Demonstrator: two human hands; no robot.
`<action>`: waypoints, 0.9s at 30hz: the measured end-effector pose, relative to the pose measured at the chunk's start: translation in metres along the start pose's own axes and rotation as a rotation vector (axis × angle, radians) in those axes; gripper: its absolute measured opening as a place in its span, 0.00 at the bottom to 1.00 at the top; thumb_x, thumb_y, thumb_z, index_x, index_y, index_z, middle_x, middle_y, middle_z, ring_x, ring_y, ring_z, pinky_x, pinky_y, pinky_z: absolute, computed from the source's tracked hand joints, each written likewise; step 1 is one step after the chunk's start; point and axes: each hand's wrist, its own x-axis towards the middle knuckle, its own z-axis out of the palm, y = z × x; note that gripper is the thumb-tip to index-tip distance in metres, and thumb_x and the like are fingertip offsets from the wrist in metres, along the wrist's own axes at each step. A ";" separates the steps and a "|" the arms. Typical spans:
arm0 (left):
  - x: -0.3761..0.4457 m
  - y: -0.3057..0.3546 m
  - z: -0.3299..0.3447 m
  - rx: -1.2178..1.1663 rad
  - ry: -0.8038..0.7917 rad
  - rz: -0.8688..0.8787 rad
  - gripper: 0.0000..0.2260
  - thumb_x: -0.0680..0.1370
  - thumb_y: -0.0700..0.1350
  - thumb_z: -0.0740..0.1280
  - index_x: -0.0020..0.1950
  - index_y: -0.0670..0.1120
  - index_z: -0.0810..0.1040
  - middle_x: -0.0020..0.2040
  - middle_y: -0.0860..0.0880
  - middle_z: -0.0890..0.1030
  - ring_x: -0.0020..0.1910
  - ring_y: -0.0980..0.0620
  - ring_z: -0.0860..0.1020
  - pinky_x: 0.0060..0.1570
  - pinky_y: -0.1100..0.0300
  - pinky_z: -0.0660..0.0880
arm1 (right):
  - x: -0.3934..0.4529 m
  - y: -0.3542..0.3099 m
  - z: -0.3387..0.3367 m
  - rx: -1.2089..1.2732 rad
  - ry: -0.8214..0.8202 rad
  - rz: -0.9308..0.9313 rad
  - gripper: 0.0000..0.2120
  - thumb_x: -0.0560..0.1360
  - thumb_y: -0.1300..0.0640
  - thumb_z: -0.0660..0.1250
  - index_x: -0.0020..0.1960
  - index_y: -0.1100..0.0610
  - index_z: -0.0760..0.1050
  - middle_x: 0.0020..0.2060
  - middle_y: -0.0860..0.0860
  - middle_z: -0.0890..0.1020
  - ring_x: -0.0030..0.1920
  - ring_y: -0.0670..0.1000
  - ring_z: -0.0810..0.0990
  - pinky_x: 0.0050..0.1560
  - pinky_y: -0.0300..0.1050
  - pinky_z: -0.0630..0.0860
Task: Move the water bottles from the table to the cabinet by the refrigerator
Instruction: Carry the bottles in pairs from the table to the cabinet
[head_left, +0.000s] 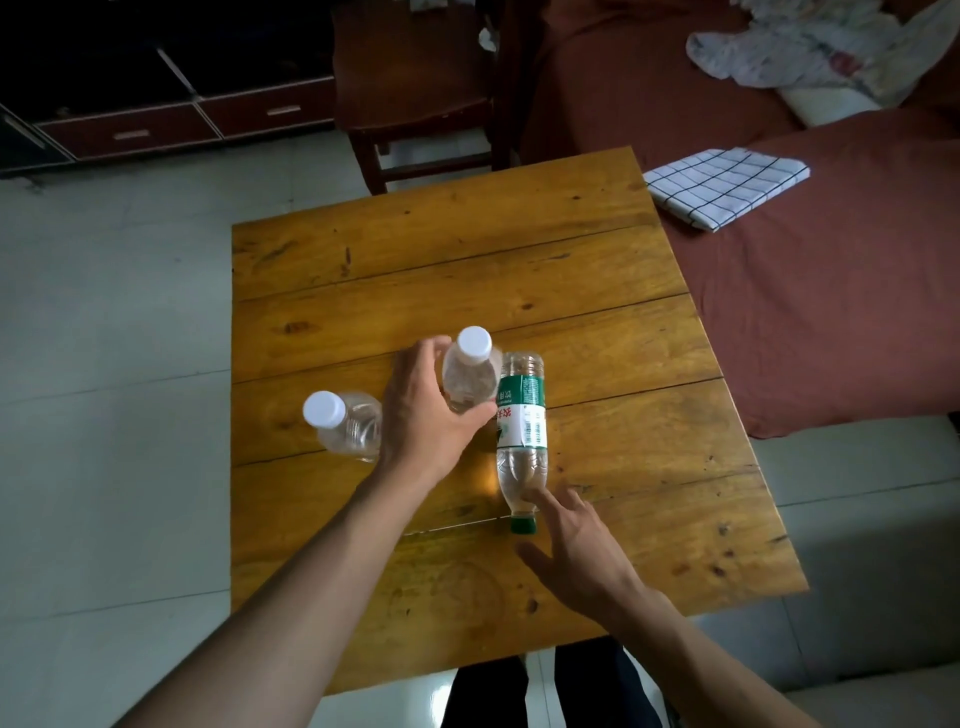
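Three clear water bottles are on the wooden table (467, 260). My left hand (426, 410) is wrapped around an upright white-capped bottle (467, 371) near the table's middle. A second white-capped bottle (343, 423) stands just left of that hand. A green-labelled bottle (522, 415) lies on its side, with its green cap towards me. My right hand (576, 540) hovers by that cap, fingers spread, with the index fingertip touching the bottle's neck.
A dark wooden chair (415, 93) stands beyond the table. A red-covered bed (831, 312) with a folded checked cloth (727, 187) runs along the right. A low cabinet with drawers (182, 124) sits at the far left across tiled floor.
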 end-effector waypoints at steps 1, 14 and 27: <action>0.004 -0.001 0.004 -0.041 0.014 0.014 0.33 0.65 0.50 0.81 0.67 0.53 0.69 0.64 0.53 0.75 0.60 0.55 0.72 0.53 0.59 0.72 | -0.001 0.000 0.001 0.002 -0.001 -0.002 0.30 0.78 0.45 0.66 0.76 0.44 0.57 0.65 0.54 0.72 0.64 0.54 0.71 0.63 0.52 0.75; -0.027 -0.018 0.005 0.025 0.118 0.137 0.31 0.61 0.49 0.83 0.60 0.50 0.75 0.49 0.52 0.82 0.45 0.53 0.78 0.42 0.58 0.79 | 0.003 0.009 0.009 -0.024 -0.019 0.046 0.27 0.75 0.45 0.69 0.71 0.48 0.67 0.65 0.51 0.74 0.66 0.53 0.72 0.62 0.52 0.77; -0.036 -0.025 0.007 0.004 0.122 0.193 0.32 0.63 0.47 0.83 0.64 0.45 0.74 0.54 0.48 0.82 0.51 0.49 0.78 0.47 0.53 0.78 | 0.030 -0.003 0.043 0.397 0.259 0.425 0.18 0.67 0.42 0.76 0.47 0.52 0.75 0.38 0.45 0.82 0.36 0.43 0.80 0.31 0.35 0.74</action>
